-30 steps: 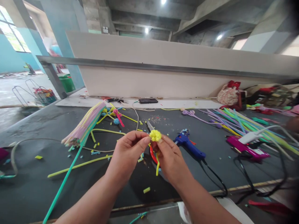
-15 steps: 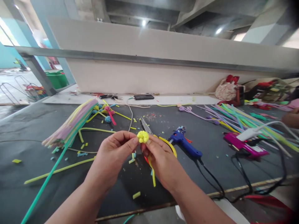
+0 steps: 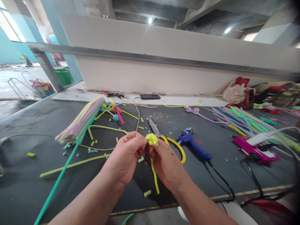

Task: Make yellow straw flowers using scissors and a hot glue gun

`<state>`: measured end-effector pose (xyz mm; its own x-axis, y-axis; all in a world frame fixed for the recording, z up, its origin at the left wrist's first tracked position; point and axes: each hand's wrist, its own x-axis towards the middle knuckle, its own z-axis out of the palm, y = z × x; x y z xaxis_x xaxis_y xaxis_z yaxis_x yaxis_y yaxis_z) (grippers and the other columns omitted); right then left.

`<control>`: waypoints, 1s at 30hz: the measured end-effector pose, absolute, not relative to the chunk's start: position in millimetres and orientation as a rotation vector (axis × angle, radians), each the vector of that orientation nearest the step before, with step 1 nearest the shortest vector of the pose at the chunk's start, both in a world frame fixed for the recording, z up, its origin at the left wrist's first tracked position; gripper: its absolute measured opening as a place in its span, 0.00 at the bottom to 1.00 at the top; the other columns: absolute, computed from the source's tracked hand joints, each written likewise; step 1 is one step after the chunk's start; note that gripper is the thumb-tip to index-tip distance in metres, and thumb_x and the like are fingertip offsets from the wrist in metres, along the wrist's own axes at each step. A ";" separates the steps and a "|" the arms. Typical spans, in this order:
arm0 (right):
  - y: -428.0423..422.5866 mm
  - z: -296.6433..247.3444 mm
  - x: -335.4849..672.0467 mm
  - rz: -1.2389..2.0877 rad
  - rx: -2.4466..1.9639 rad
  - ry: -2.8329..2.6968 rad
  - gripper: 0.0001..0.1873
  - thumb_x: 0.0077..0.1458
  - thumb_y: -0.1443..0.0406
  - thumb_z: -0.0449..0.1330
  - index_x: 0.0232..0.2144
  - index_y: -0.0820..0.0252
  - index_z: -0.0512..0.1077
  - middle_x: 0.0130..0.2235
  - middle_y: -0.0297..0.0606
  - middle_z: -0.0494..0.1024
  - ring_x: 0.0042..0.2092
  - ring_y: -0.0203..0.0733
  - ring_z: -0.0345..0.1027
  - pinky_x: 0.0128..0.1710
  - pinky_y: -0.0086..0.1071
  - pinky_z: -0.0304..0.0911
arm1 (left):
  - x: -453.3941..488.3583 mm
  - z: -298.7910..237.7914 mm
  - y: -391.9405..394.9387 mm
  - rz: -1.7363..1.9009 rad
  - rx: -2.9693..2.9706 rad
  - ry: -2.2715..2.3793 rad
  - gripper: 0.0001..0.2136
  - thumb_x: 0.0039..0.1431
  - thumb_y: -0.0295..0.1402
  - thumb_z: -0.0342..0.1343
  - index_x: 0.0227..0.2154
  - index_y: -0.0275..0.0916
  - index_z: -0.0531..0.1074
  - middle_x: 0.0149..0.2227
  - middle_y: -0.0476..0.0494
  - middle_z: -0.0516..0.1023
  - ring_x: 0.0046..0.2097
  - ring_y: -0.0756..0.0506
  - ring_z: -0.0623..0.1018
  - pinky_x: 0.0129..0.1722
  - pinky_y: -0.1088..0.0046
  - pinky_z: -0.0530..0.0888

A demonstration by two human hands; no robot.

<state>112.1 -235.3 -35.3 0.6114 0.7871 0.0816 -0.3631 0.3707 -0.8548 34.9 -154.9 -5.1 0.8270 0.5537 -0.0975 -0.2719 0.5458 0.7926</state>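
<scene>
A small yellow pipe-cleaner flower (image 3: 152,139) is pinched between my two hands above the dark table. My left hand (image 3: 127,156) closes thumb and fingers on its left side. My right hand (image 3: 170,164) grips it from the right, the fingertips partly hidden behind it. A yellow pipe-cleaner stem (image 3: 155,178) hangs down beside my right hand. Just beyond the hands lie scissors (image 3: 154,127) with yellow handles, partly covered by my right hand. A blue glue gun (image 3: 194,145) rests to the right of them.
A bundle of pastel pipe cleaners (image 3: 81,120) lies at left, with yellow and green strands around it. More pipe cleaners (image 3: 246,120) spread at right near a magenta power strip (image 3: 255,148) with cables. A phone (image 3: 150,97) lies at the back. Cut scraps dot the dark tabletop (image 3: 131,200).
The whole view has shifted, so the table and its things appear further right. Both hands stay on the yellow flower, which has turned slightly, and the fingers have drawn closer together beneath it.
</scene>
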 end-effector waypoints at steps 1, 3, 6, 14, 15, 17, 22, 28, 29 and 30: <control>-234.6 -35.8 111.3 0.776 -0.914 -0.525 0.11 0.50 0.62 0.60 0.19 0.60 0.70 0.23 0.30 0.65 0.27 0.32 0.54 0.29 0.27 0.53 | 35.5 -5.7 -155.8 0.506 0.864 0.365 0.06 0.43 0.22 0.54 0.17 0.35 0.66 0.17 0.53 0.66 0.22 0.55 0.67 0.25 0.80 0.62; -233.9 -37.2 110.8 0.761 -0.897 -0.519 0.11 0.50 0.63 0.60 0.19 0.61 0.70 0.23 0.31 0.65 0.28 0.32 0.54 0.30 0.27 0.53 | 36.9 -6.9 -158.3 0.523 0.874 0.385 0.07 0.43 0.22 0.54 0.15 0.35 0.64 0.16 0.54 0.64 0.20 0.56 0.65 0.23 0.80 0.60; -233.3 -38.8 112.1 0.761 -0.849 -0.507 0.10 0.52 0.65 0.58 0.20 0.61 0.71 0.23 0.30 0.66 0.28 0.32 0.55 0.31 0.27 0.54 | 39.7 -8.2 -162.4 0.559 0.895 0.403 0.08 0.43 0.22 0.53 0.15 0.35 0.61 0.14 0.55 0.63 0.20 0.56 0.65 0.23 0.80 0.59; -233.6 -36.7 113.5 0.792 -0.808 -0.463 0.09 0.53 0.66 0.57 0.22 0.60 0.71 0.25 0.30 0.66 0.29 0.32 0.56 0.32 0.27 0.55 | 43.1 -7.2 -168.2 0.612 0.960 0.407 0.09 0.46 0.23 0.54 0.16 0.36 0.61 0.15 0.54 0.66 0.21 0.56 0.66 0.24 0.81 0.61; -233.6 -36.5 113.6 0.784 -0.815 -0.465 0.09 0.53 0.65 0.57 0.22 0.60 0.71 0.25 0.30 0.66 0.29 0.32 0.56 0.32 0.27 0.55 | 42.3 -7.3 -168.3 0.615 0.978 0.401 0.09 0.47 0.24 0.55 0.17 0.35 0.62 0.15 0.55 0.66 0.21 0.55 0.66 0.24 0.81 0.61; -233.8 -36.5 113.8 0.759 -0.845 -0.481 0.10 0.52 0.64 0.58 0.21 0.61 0.70 0.24 0.30 0.65 0.28 0.32 0.55 0.31 0.27 0.54 | 40.0 -7.2 -167.7 0.631 1.023 0.397 0.08 0.49 0.26 0.56 0.19 0.35 0.64 0.17 0.54 0.68 0.22 0.55 0.67 0.25 0.81 0.63; -234.9 -38.6 114.9 0.746 -0.894 -0.518 0.11 0.52 0.63 0.59 0.20 0.60 0.69 0.23 0.30 0.64 0.28 0.34 0.54 0.31 0.28 0.53 | 34.6 -4.5 -161.8 0.668 1.135 0.389 0.05 0.50 0.30 0.58 0.23 0.35 0.70 0.20 0.51 0.72 0.24 0.55 0.69 0.27 0.80 0.66; -238.9 -39.1 120.8 0.850 -0.912 -0.536 0.12 0.49 0.61 0.60 0.18 0.60 0.67 0.22 0.30 0.61 0.27 0.33 0.51 0.30 0.29 0.52 | 29.6 -0.6 -151.7 0.650 1.281 0.370 0.05 0.49 0.30 0.59 0.21 0.36 0.73 0.20 0.51 0.72 0.23 0.53 0.70 0.26 0.79 0.68; -239.9 -38.8 122.3 0.891 -0.903 -0.545 0.13 0.49 0.61 0.60 0.17 0.60 0.66 0.22 0.30 0.60 0.26 0.34 0.51 0.30 0.29 0.52 | 28.7 0.3 -150.8 0.642 1.298 0.368 0.04 0.49 0.29 0.59 0.22 0.36 0.73 0.20 0.51 0.73 0.23 0.53 0.70 0.26 0.80 0.68; -240.9 -38.3 123.7 0.934 -0.892 -0.553 0.14 0.49 0.61 0.60 0.17 0.60 0.65 0.22 0.30 0.60 0.26 0.34 0.50 0.29 0.29 0.52 | 27.9 1.6 -150.4 0.634 1.313 0.367 0.04 0.48 0.29 0.59 0.22 0.37 0.73 0.20 0.51 0.73 0.23 0.53 0.70 0.26 0.80 0.68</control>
<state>123.7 -240.9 -38.3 0.5018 0.8642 0.0354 -0.4469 0.2942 -0.8448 27.9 -150.4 1.6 0.7785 0.6196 0.1005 -0.2222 0.1223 0.9673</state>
